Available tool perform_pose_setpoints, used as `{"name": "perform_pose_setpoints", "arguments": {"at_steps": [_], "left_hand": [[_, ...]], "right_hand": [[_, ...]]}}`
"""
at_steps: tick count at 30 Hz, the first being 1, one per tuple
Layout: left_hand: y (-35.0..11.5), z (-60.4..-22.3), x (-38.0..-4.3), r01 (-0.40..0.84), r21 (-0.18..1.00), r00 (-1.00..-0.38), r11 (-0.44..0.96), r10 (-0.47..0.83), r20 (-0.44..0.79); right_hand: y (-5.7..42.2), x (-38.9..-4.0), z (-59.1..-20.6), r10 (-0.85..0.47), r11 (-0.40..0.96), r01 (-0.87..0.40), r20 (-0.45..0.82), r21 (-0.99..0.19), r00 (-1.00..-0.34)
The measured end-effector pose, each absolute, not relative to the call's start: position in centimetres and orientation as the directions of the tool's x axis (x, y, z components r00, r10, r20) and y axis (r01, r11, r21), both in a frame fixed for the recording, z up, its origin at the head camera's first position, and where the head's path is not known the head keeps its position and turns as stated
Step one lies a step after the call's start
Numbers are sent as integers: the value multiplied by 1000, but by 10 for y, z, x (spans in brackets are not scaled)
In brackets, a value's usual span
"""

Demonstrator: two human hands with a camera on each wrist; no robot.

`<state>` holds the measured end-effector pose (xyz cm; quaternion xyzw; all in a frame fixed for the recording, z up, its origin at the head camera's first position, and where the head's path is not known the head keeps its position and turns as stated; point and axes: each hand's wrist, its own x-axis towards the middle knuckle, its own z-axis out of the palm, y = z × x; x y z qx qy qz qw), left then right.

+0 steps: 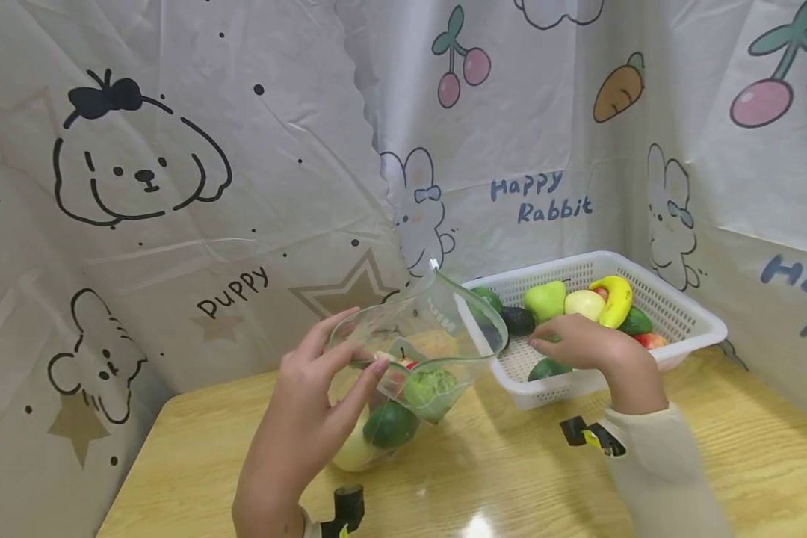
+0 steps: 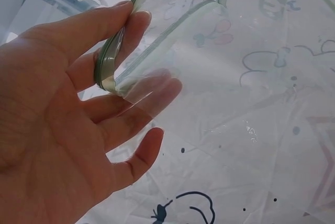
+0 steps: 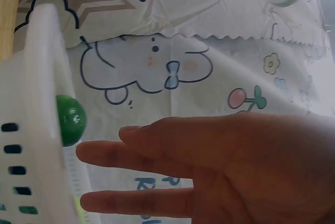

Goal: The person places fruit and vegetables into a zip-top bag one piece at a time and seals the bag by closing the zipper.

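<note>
My left hand pinches the zip-top rim of a clear plastic bag, thumb on one side and fingers on the other; the bag's mouth gapes. Through the film I see a dark green fruit, a pale yellow round one, a light green one and something red. My right hand hovers over the white basket, its fingers extended. Beneath it lies a dark green fruit. The right wrist view shows no object in the right hand, beside a green round fruit.
In the basket are a green pear, a banana, a pale round fruit, a dark oval fruit and a reddish one. A printed sheet walls the wooden table at the back and sides.
</note>
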<state>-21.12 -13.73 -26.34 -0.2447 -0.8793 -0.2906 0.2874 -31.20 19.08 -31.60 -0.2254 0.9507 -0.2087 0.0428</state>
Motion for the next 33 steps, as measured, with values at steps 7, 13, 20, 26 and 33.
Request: {"name": "perform_pose_setpoints", "arguments": {"at_steps": [7, 13, 20, 26, 33], "left_hand": [[-137, -265, -212, 600, 361, -709, 714, 266, 653], [-137, -266, -212, 599, 363, -712, 714, 267, 649], [-135, -266, -213, 611, 350, -696, 710, 271, 664], [-135, -265, -213, 619, 347, -688, 704, 274, 672], [-134, -266, -214, 613, 349, -695, 709, 275, 664]], "right_hand": [[191, -322, -327, -448, 829, -396, -45, -396, -893], [187, -328, -336, -448, 857, -393, -109, -333, -887], [176, -334, -348, -440, 878, -378, -183, -295, -879], [166, -338, -354, -436, 876, -354, -224, -328, -872], [169, -341, -356, -421, 870, -339, -183, -358, -888]]}}
